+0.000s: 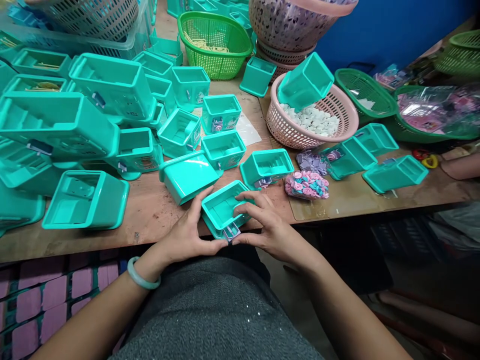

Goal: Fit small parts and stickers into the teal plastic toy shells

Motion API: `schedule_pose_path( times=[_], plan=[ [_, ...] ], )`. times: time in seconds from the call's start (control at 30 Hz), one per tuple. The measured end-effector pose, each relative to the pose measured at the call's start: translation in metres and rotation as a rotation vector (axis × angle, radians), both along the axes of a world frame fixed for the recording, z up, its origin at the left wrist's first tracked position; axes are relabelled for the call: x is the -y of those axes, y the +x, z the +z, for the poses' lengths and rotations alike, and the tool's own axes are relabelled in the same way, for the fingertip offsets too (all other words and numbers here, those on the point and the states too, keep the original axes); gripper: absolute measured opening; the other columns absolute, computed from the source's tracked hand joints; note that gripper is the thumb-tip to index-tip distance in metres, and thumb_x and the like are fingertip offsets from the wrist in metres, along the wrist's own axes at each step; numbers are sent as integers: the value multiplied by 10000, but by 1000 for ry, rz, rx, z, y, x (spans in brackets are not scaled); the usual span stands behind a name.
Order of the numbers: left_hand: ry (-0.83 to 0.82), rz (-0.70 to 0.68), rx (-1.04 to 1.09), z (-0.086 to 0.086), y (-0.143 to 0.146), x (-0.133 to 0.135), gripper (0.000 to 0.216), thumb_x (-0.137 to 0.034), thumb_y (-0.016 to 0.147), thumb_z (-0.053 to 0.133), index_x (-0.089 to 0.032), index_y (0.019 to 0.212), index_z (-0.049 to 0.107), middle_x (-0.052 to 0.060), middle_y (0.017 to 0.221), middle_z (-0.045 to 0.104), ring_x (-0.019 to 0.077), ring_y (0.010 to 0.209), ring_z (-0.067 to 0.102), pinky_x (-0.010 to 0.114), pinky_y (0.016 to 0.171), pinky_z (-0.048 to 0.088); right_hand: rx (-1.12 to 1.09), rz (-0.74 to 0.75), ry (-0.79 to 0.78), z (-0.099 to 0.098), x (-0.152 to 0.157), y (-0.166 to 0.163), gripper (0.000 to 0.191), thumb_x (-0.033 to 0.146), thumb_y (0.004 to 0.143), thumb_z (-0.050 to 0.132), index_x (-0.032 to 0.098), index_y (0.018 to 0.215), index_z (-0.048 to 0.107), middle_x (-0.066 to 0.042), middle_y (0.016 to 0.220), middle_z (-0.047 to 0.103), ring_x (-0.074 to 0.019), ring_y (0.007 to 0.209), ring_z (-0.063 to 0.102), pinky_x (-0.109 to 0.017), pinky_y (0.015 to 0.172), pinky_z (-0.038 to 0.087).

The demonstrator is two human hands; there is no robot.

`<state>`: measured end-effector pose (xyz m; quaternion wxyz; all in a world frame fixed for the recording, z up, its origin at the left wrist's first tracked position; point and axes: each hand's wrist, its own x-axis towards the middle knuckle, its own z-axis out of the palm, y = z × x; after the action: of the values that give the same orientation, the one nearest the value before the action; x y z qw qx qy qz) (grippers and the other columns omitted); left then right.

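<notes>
A teal plastic box (220, 207) with an open top sits at the table's front edge, between my two hands. My left hand (189, 230) closes around its left side, with the thumb along the bottom front. My right hand (264, 220) grips the right side, its fingers curled over the rim and its thumb by a small lavender plastic piece (231, 231) on the box's front. Just behind, another teal box (191, 175) lies tipped over. To the right rear, an upright teal box (268, 167) carries a similar lavender piece on its front.
Many teal boxes (86, 200) crowd the left side. A pink basket (273, 117) holds small white pieces and a teal box. Pink and blue rosettes (306, 185) lie beside lavender pieces (311, 162). A green basket (215, 62) stands behind; another person's arm (461, 162) shows at right.
</notes>
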<state>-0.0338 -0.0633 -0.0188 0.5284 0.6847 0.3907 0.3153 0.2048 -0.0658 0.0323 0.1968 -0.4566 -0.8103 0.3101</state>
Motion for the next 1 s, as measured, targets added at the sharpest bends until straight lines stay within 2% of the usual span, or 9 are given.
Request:
schedule_pose_path(
  times=[0.1, 0.2, 0.3, 0.4, 0.6, 0.87, 1.0],
  plan=[
    [149, 11, -72, -4, 4, 4, 1257, -471, 680, 898, -355, 1599, 49, 174, 1678, 208, 445, 1520, 286, 660, 1203, 332, 7, -24, 20, -3, 2, -1, 401, 412, 788, 837, 268, 1079, 601, -96, 1347, 526, -307, 1264, 516, -506, 1040, 509],
    [264, 50, -91, -13, 10, 7, 1190, -441, 747, 858, -364, 1598, 30, 177, 1647, 262, 417, 1505, 335, 635, 1191, 371, 31, 3, 55, -11, 4, 1, 375, 410, 806, 823, 275, 1081, 607, -102, 1342, 516, -319, 1254, 505, -538, 1039, 501],
    [337, 62, -136, -21, 14, 11, 1206, -367, 745, 867, -363, 1600, 17, 180, 1631, 291, 417, 1492, 359, 625, 1173, 400, 54, 48, 54, -19, 7, 6, 345, 368, 844, 797, 284, 1122, 611, -108, 1366, 497, -329, 1285, 481, -557, 1062, 483],
    [354, 92, -151, -25, 15, 13, 1265, -323, 717, 891, -360, 1603, -11, 189, 1640, 284, 410, 1476, 395, 598, 1160, 427, 54, 67, 42, -24, 8, 11, 328, 342, 881, 761, 289, 1166, 608, -113, 1390, 487, -328, 1312, 465, -560, 1080, 470],
    [329, 101, -158, -26, 15, 14, 1327, -337, 700, 905, -351, 1604, -66, 220, 1643, 265, 421, 1464, 415, 597, 1139, 446, 42, 112, 77, -27, 6, 16, 279, 332, 916, 716, 298, 1183, 639, -101, 1400, 508, -315, 1323, 461, -552, 1085, 470],
    [351, 100, -156, -28, 13, 14, 1286, -365, 712, 894, -346, 1604, -32, 197, 1582, 360, 417, 1450, 431, 576, 1126, 468, 48, 148, 64, -22, 3, 16, 328, 385, 895, 736, 288, 1195, 646, -115, 1397, 506, -323, 1337, 463, -550, 1076, 487],
    [387, 93, -117, -27, 14, 13, 1248, -450, 720, 877, -319, 1606, 9, 200, 1567, 370, 412, 1440, 442, 572, 1131, 468, 55, 165, 81, -22, 0, 16, 247, 373, 935, 681, 279, 1161, 651, -111, 1346, 535, -308, 1292, 487, -537, 1037, 511]
  ],
)
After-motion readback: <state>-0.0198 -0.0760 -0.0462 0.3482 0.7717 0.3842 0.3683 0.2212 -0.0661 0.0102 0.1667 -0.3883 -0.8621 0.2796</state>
